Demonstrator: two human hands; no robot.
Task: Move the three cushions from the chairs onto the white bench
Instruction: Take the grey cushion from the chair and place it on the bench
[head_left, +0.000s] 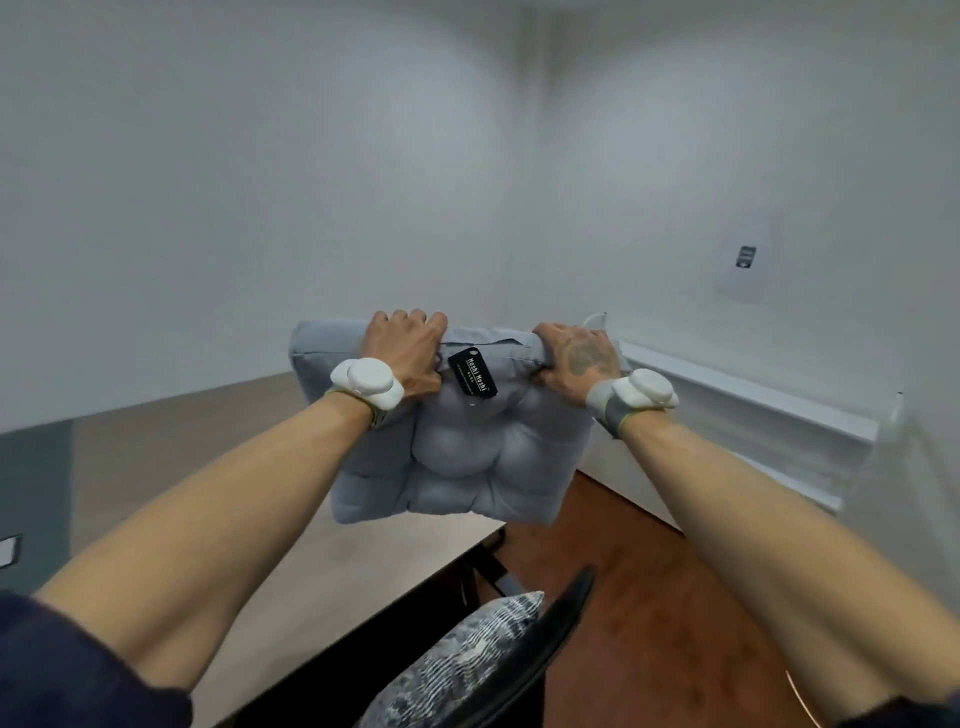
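Note:
A grey tufted cushion hangs in the air in front of me, held by its top edge, with a black tag dangling between my hands. My left hand grips the top edge left of the tag. My right hand grips it right of the tag. The white bench runs along the right wall, beyond and right of the cushion. A patterned grey-and-white cushion lies on a black chair at the bottom centre.
A light wooden table lies below the held cushion, its black edge next to the chair. Reddish-brown floor separates table and bench. White walls meet in a corner ahead. A paper sheet hangs on the right wall.

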